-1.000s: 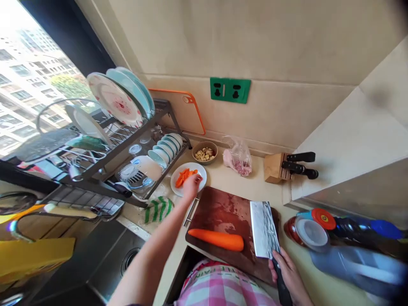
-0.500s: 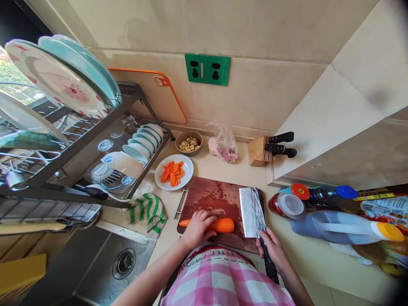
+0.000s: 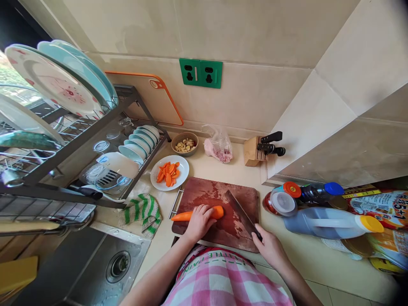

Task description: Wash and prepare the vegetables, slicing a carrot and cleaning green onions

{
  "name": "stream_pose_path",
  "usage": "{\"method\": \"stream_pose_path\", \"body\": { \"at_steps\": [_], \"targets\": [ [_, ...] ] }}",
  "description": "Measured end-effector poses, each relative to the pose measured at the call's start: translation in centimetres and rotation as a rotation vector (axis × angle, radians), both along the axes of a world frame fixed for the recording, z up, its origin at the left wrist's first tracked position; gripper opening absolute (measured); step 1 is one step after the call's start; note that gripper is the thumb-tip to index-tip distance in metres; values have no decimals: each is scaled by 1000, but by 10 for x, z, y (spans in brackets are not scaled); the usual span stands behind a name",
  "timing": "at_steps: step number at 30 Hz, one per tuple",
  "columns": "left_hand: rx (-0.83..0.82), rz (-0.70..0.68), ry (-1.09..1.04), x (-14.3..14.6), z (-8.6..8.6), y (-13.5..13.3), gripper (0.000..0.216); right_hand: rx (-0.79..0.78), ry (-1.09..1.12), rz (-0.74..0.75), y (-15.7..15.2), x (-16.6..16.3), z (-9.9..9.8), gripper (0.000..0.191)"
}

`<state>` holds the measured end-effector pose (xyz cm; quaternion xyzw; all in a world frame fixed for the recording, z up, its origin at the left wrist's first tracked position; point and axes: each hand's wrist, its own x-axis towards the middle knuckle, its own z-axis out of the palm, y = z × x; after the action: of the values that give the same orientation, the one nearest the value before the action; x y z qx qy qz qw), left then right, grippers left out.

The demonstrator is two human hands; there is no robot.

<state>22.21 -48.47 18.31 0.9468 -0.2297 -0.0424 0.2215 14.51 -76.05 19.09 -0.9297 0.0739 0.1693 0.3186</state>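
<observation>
A whole carrot lies crosswise on the brown cutting board, its thick end to the right. My left hand is closed over its middle from above. In my right hand is the black handle of a cleaver. The blade stands on edge over the board's right part, slanting up and left, apart from the carrot; whether it touches the board I cannot tell. Behind the board, a white plate carries sliced carrot pieces.
A dish rack with plates and bowls stands left, above a sink. A striped cloth lies at the sink's edge. Behind are a bowl of garlic, bagged meat and a knife block. Bottles and jars crowd the right.
The cleaver has turned from lying with its broad side up to standing on edge, and its tip has swung left toward the carrot. My left hand stays on the carrot. The view has shifted slightly.
</observation>
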Motion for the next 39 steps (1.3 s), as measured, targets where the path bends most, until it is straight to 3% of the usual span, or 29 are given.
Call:
{"method": "stream_pose_path", "body": {
  "at_steps": [6, 12, 17, 25, 33, 39],
  "targets": [
    [-138, 164, -1, 2, -4, -35, 14, -188, 34, 174, 16, 6, 19, 30],
    [-196, 241, -1, 5, -9, -37, 12, -271, -8, 263, 49, 29, 36, 18],
    [-238, 194, -24, 0, -12, -37, 14, -331, -68, 351, 64, 40, 41, 16],
    [-232, 156, -37, -3, -11, -36, 16, -254, -37, 343, 69, 45, 38, 17],
    [-214, 150, -33, -2, -14, -35, 16, -307, 65, 336, 85, 58, 30, 18],
    [-217, 151, -24, -4, -14, -35, 19, -276, 47, 348, 77, 56, 42, 18]
  ]
}}
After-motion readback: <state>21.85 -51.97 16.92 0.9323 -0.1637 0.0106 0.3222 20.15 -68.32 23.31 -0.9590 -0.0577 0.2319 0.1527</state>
